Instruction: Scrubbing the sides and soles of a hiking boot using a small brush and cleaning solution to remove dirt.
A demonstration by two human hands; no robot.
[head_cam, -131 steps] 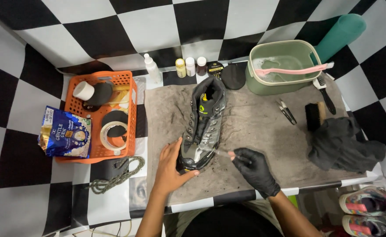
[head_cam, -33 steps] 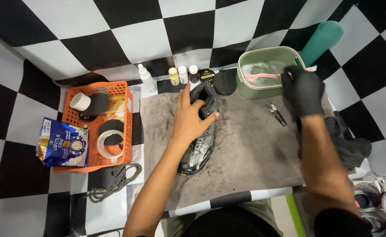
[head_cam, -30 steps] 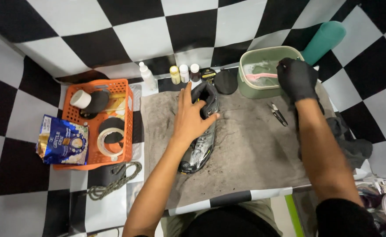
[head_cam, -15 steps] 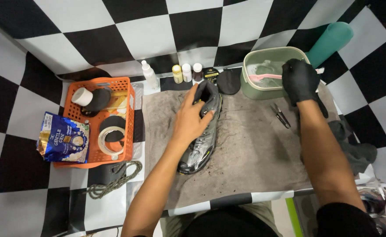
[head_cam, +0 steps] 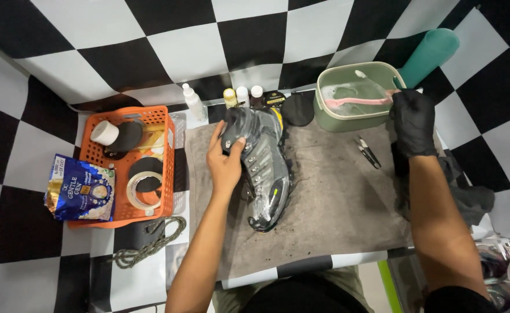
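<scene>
A grey, mesh-and-rubber sports shoe with yellow accents [head_cam: 262,165] is laid on a grey-brown cloth mat [head_cam: 336,197] spread over the counter, in front of the person and slightly left of centre. Its long axis runs from the far end, near a row of small bottles [head_cam: 242,95], back toward the person, tilted a little to the right at the near end.

The bare left hand [head_cam: 226,159] is the nearer of the two: it is set against the shoe's left flank, fingers curled over the far upper part and closed on it, the forearm stretched straight out from the body.

The black-gloved right hand [head_cam: 412,120] is well apart from the shoe, off to the far right, at the rim of a pale green rectangular plastic tub of soapy water [head_cam: 356,95]. Its fingers are closed around the end of a pink-handled brush [head_cam: 356,102] lying across the tub. The wrist is bent downward and the forearm extended.
</scene>
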